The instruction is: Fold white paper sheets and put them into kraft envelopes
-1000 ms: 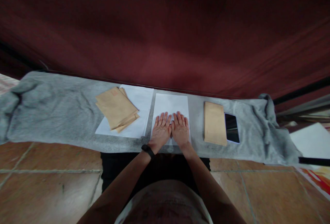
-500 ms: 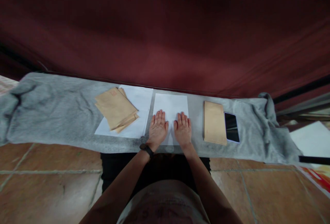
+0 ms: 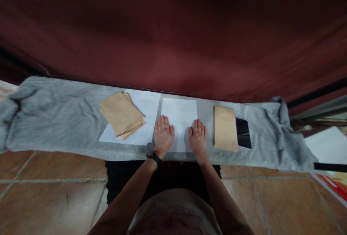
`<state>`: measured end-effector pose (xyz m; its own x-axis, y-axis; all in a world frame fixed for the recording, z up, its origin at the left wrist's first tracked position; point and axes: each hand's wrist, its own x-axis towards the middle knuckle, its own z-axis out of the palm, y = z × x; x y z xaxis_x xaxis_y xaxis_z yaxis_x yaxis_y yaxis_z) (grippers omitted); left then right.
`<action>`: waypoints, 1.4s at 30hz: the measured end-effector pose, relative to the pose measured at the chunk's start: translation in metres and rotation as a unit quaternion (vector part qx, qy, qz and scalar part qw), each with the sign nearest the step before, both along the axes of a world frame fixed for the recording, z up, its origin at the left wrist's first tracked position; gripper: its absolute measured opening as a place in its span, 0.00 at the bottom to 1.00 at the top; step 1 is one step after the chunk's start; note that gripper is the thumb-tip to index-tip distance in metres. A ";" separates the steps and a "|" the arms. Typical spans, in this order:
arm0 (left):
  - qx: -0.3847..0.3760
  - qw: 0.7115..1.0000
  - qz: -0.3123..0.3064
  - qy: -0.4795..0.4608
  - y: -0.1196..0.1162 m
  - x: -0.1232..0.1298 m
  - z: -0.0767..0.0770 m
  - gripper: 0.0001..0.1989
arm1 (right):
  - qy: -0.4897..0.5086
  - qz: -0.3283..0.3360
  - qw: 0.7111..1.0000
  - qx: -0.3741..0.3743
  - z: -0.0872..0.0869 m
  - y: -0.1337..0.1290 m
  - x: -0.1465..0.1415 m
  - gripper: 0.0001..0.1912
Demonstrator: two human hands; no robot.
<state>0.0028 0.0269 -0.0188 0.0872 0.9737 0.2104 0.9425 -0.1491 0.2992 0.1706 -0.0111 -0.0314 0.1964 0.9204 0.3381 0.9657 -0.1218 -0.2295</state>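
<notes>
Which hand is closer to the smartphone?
Right. The right hand is at the right edge of the white paper, brown envelopes between it and the smartphone; the left hand is farther, at the left edge.

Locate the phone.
The phone lies on the grey cloth right of centre in the head view, just right of the neat brown envelope stack.

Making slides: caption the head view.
Left hand and right hand at opposite edges of a white sheet, between fanned brown envelopes and a stack.

Matt paper sheet (image 3: 180, 116), glossy phone (image 3: 243, 133)
</notes>
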 end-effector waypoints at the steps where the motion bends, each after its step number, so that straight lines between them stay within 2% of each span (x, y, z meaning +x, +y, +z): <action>1: 0.003 1.000 0.000 -0.002 0.000 0.000 0.000 0.32 | 0.000 -0.002 1.000 0.000 0.000 -0.001 0.001 0.29; 17: 0.014 1.000 -0.008 0.013 -0.003 -0.002 0.008 0.31 | 0.018 -0.011 1.000 -0.007 0.001 -0.004 0.006 0.29; 25: 0.020 1.000 -0.006 0.011 -0.003 -0.001 0.003 0.32 | 0.021 -0.013 1.000 -0.017 0.001 -0.004 0.006 0.29; 34: 0.004 1.000 0.003 0.017 -0.001 0.000 -0.002 0.32 | 0.026 -0.010 1.000 -0.003 -0.003 -0.003 0.007 0.30; 42: 0.024 0.999 0.011 0.023 0.000 0.001 -0.004 0.32 | 0.049 -0.008 0.999 0.021 -0.003 -0.004 0.007 0.29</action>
<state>0.0038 0.0268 -0.0225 0.0761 0.9642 0.2541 0.9585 -0.1410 0.2480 0.1773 -0.0151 -0.0341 0.2457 0.9025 0.3537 0.9360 -0.1260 -0.3287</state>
